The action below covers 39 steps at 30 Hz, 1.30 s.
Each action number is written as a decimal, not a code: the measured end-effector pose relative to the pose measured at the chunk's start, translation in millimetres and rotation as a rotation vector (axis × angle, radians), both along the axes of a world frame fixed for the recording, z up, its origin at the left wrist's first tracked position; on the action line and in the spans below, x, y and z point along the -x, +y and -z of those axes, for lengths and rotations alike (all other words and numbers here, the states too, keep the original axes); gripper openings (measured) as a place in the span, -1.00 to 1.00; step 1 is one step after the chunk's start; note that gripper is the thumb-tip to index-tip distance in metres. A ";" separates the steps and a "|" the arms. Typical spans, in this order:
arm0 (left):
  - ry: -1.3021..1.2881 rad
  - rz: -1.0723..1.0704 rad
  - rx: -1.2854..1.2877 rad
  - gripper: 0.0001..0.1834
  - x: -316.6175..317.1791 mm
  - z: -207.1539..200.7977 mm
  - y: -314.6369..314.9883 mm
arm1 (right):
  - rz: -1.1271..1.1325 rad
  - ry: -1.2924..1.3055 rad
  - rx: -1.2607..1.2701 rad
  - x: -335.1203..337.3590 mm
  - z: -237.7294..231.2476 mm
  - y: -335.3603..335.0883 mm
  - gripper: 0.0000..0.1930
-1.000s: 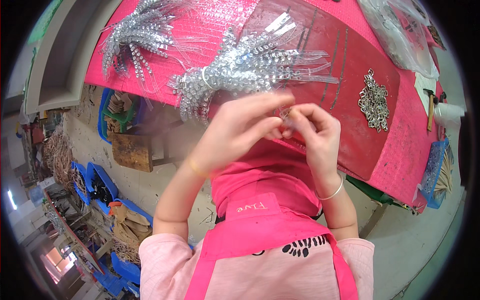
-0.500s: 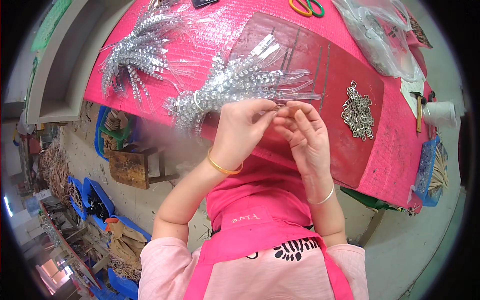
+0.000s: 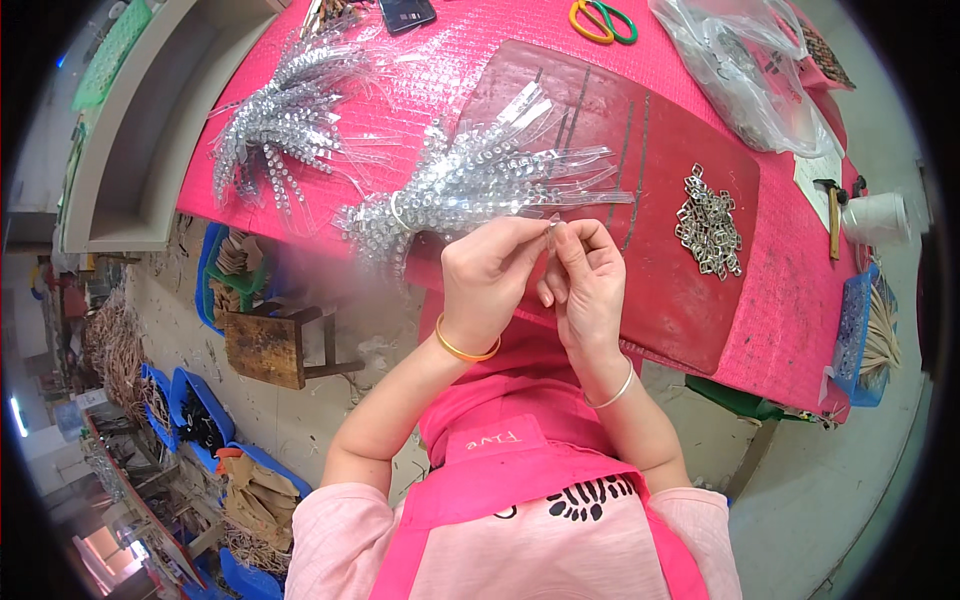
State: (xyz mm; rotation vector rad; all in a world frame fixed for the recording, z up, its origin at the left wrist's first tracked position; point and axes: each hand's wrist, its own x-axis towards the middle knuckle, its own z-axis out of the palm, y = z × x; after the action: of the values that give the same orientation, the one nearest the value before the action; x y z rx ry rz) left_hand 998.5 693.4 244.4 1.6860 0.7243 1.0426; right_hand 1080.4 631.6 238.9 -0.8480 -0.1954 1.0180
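Observation:
My left hand (image 3: 488,280) and my right hand (image 3: 590,285) meet at the fingertips above the near edge of a dark red mat (image 3: 690,130). Thumb and forefinger of each are pinched on a tiny shiny piece (image 3: 554,224), too small to make out. Just beyond my left hand lies a bundle of clear strips studded with silver rhinestones (image 3: 470,185), tied with a white band (image 3: 398,212). A pile of silver metal buckles (image 3: 710,225) rests on the mat to the right of my hands.
A second rhinestone bundle (image 3: 280,125) lies on the pink table cover (image 3: 400,100) at left. Scissors (image 3: 604,20) and a phone (image 3: 407,14) are at the far edge. On the right are a plastic bag (image 3: 740,75), a hammer (image 3: 833,220), a white spool (image 3: 875,218) and a blue basket (image 3: 862,340).
My right hand has turned and closed its fingers into a pinch against my left fingertips. Both hands sit slightly lower in the view.

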 end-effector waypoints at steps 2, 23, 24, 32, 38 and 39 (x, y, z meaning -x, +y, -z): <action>0.067 0.003 -0.216 -0.87 1.4 0.7 0.8 | -0.012 -0.005 -0.005 1.3 0.9 -2.0 -0.86; 0.597 0.587 -1.024 -0.86 56.0 3.3 16.6 | 0.017 -1.955 0.379 -94.1 10.6 12.3 -0.93; 0.594 0.592 -1.028 -0.86 50.1 -1.9 16.0 | 0.022 -1.955 0.384 -94.3 9.0 9.5 -0.93; 0.300 0.161 -0.934 -0.83 -15.5 -8.3 15.1 | -0.134 -1.369 0.224 -67.5 -13.8 -23.9 -0.92; 0.453 0.701 -0.526 -0.91 -2.5 -24.4 36.8 | -0.218 -0.909 0.385 -95.8 -35.3 -50.2 -0.89; 0.448 0.733 -0.502 -0.90 -5.4 -28.0 38.4 | -0.078 -1.115 0.431 -122.3 -26.8 -53.1 -0.88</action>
State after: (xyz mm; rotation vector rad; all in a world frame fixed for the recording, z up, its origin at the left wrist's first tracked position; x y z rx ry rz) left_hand 1003.9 731.9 272.5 2.3971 0.0531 0.3286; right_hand 1202.7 578.6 265.7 -1.7580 -0.9775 0.5570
